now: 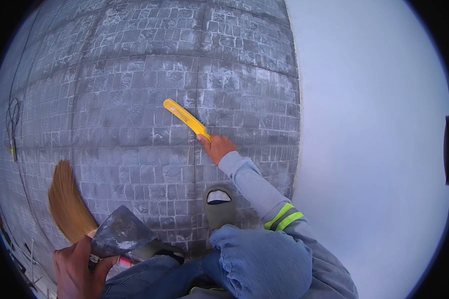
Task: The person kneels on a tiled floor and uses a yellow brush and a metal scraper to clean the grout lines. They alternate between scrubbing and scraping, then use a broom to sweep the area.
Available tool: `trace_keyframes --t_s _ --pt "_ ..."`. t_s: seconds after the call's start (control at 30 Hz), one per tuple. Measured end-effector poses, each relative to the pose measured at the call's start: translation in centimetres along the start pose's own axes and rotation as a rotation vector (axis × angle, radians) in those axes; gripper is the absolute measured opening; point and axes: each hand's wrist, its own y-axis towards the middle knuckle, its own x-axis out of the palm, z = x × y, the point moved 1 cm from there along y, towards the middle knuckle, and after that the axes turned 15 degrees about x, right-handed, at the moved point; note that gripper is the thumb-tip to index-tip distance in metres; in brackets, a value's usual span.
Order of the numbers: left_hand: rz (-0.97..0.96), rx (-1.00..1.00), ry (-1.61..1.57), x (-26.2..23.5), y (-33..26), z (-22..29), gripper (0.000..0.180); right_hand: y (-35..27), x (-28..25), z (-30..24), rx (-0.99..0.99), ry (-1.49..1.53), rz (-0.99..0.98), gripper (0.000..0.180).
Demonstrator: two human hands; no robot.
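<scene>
My right hand [218,148] is closed round the near end of a yellow-handled brush [183,115]. The brush is held against or just over the grey paved floor, and a few dark bristles show along its edge. Low on the left, my left hand [80,266] grips a putty knife [122,233] with a wide grey metal blade, smeared with white. Right behind that hand and blade is a straw broom [69,199], its bristles fanned on the floor. A pink piece [125,260] shows by my left thumb; whether my hand also touches the broom is hidden.
Block-patterned grey floor [134,104] with whitish residue spreads ahead. A smooth white wall or surface [364,129] borders it on the right. A dark cable [14,119] lies at the far left. My sandalled foot [218,207] stands close below the right hand.
</scene>
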Motion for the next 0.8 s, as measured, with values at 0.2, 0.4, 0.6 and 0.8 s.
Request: trace_keyframes --t_s 0.2,0.4,0.6,0.8 --pt "0.064 -0.076 -0.054 -0.3 -1.0 -0.7 0.038 -9.4 -1.8 6.9 0.07 -0.068 -0.068 0.061" --pt "-0.01 -0.23 -0.064 0.9 -2.6 -1.8 0.034 -7.5 -0.5 5.8 0.055 -0.059 -0.051 0.06" --pt "0.11 -0.033 -0.027 0.3 -1.9 0.2 0.032 1.4 0.2 -3.7 -0.084 0.006 -0.04 0.064" --pt "0.126 -0.155 -0.069 0.0 -2.5 -1.3 0.028 -8.5 -2.2 8.5 0.018 -0.122 -0.025 0.057"
